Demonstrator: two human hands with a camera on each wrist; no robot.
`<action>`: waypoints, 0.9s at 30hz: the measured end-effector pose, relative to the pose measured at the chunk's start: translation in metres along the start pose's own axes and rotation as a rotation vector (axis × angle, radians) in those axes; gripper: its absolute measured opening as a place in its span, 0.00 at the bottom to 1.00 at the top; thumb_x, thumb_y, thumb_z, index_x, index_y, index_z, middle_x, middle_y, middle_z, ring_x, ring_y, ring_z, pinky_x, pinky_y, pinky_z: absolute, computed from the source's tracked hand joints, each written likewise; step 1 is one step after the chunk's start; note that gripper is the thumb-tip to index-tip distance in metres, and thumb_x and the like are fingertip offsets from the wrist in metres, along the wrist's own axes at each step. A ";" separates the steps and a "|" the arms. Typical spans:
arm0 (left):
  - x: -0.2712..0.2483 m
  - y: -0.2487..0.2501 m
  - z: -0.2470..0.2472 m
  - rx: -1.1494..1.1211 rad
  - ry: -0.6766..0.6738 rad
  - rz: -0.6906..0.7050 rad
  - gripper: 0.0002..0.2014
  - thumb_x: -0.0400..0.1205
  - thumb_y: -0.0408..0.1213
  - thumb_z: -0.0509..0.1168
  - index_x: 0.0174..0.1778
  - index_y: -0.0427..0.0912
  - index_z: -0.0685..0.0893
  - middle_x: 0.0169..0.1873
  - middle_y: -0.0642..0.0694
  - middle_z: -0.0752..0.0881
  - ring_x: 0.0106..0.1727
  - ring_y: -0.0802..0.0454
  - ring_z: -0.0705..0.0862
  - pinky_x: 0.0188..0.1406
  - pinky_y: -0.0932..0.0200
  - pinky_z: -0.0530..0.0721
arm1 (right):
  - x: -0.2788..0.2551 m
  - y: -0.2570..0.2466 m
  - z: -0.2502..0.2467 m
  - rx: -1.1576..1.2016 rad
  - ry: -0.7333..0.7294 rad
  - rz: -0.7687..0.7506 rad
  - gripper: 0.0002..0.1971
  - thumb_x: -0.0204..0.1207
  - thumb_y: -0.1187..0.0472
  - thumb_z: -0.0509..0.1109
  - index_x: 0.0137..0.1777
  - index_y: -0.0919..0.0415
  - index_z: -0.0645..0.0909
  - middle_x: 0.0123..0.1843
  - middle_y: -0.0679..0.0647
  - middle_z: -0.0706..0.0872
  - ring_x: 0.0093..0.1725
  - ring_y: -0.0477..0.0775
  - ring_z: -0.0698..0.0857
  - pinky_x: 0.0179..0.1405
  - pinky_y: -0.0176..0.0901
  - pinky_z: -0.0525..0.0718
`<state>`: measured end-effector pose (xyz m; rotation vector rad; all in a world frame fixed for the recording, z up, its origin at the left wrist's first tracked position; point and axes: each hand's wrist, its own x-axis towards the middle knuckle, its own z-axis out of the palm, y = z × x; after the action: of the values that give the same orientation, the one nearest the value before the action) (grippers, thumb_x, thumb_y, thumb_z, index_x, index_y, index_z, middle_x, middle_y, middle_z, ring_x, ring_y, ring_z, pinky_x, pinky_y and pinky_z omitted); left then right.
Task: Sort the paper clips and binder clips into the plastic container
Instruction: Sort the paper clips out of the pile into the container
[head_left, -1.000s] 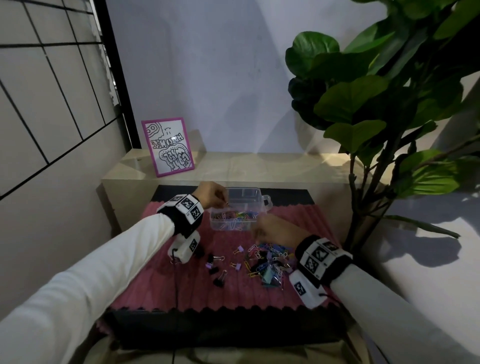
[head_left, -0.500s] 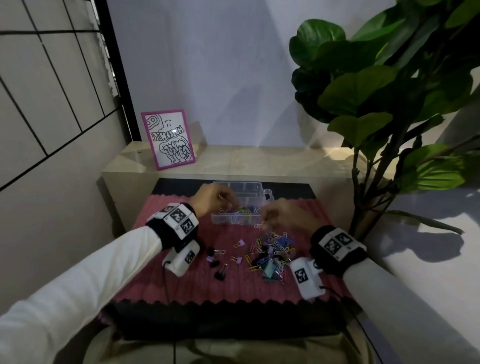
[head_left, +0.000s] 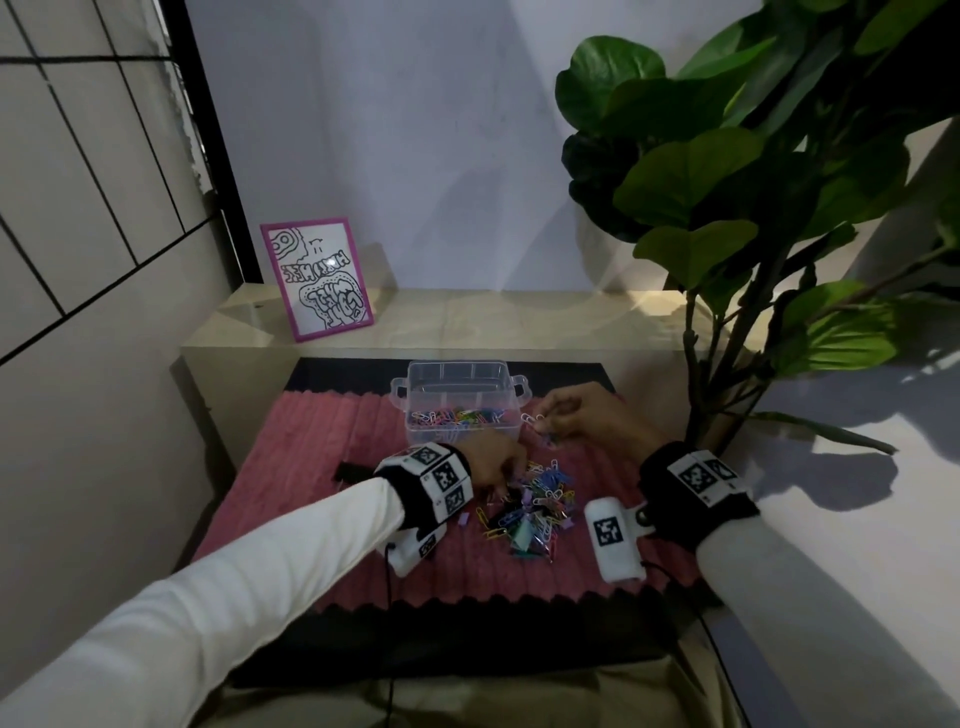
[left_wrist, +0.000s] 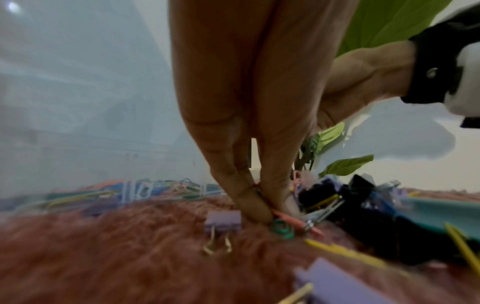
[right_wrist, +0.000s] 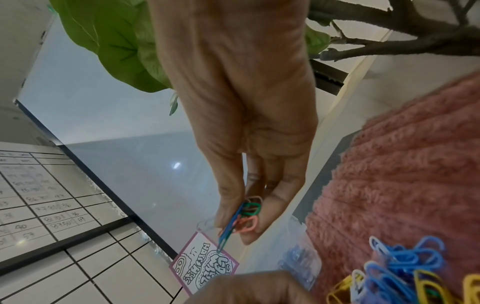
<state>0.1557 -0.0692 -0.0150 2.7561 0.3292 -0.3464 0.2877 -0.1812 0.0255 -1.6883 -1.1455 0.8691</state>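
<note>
A clear plastic container (head_left: 462, 400) stands at the back of the pink mat (head_left: 322, 467), with coloured paper clips in its front section. A heap of paper clips and binder clips (head_left: 535, 504) lies in front of it. My left hand (head_left: 493, 462) is down at the heap's left edge, its fingertips (left_wrist: 259, 211) pinching a pink paper clip (left_wrist: 291, 221) on the mat. My right hand (head_left: 576, 415) is raised just right of the container and pinches a small bunch of paper clips (right_wrist: 244, 216), blue, green and orange.
A lilac binder clip (left_wrist: 223, 222) lies by my left fingers. A pink-framed drawing (head_left: 317, 278) leans on the cream ledge behind. A large leafy plant (head_left: 727, 208) rises at the right. A tiled wall closes the left.
My left hand came away from the container and dropped to the heap. My right hand rose from the heap with clips and moved up beside the container.
</note>
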 end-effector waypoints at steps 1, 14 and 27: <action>-0.001 -0.002 -0.002 -0.041 0.005 0.005 0.15 0.71 0.30 0.72 0.53 0.36 0.83 0.54 0.38 0.86 0.56 0.43 0.83 0.56 0.53 0.80 | -0.001 0.001 -0.001 0.007 0.009 0.007 0.07 0.67 0.74 0.75 0.36 0.62 0.83 0.25 0.46 0.87 0.25 0.39 0.83 0.30 0.28 0.83; -0.055 -0.060 -0.033 -0.655 0.233 -0.086 0.05 0.73 0.25 0.70 0.42 0.36 0.86 0.28 0.52 0.86 0.26 0.63 0.85 0.32 0.68 0.85 | 0.000 0.019 0.017 0.167 -0.060 0.154 0.03 0.76 0.69 0.68 0.47 0.66 0.82 0.41 0.54 0.86 0.37 0.46 0.86 0.36 0.33 0.86; -0.031 -0.073 -0.082 -0.278 0.225 -0.169 0.11 0.75 0.25 0.69 0.52 0.37 0.86 0.44 0.42 0.87 0.38 0.53 0.83 0.31 0.69 0.81 | -0.004 0.028 0.019 0.433 -0.020 0.245 0.09 0.77 0.75 0.63 0.39 0.64 0.80 0.35 0.53 0.84 0.33 0.42 0.87 0.35 0.32 0.86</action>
<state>0.1229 0.0211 0.0464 2.5004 0.6197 -0.0258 0.2782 -0.1849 -0.0066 -1.4738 -0.7033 1.1923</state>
